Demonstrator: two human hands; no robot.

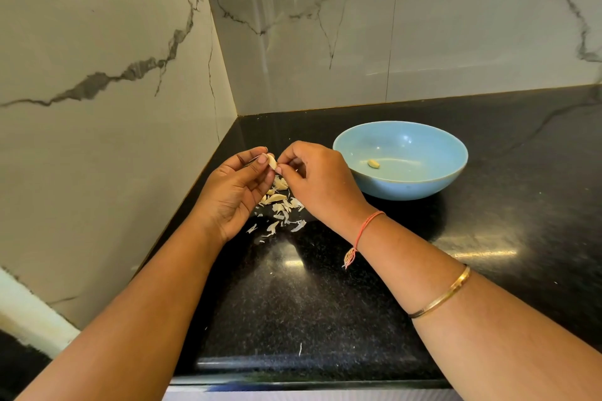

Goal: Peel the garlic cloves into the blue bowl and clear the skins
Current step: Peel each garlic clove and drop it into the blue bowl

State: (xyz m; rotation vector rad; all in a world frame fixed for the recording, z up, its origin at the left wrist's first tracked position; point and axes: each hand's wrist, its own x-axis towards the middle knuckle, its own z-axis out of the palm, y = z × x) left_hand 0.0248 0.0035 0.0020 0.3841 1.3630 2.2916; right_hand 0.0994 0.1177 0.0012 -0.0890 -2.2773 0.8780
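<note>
A pale garlic clove (272, 161) is held above the black counter, between both hands. My left hand (237, 192) pinches it between thumb and fingertips. My right hand (317, 182) pinches the clove's right end with thumb and forefinger. Below the hands lies a heap of garlic cloves and papery skins (280, 205) on the counter. The blue bowl (433, 185) stands to the right of my right hand, with one peeled clove (373, 163) lying inside it.
The black granite counter (325, 296) runs into a corner of marble-patterned walls (130, 75) at left and back. Its front edge is near the bottom of the view. A single skin sliver (300, 348) lies close to that edge.
</note>
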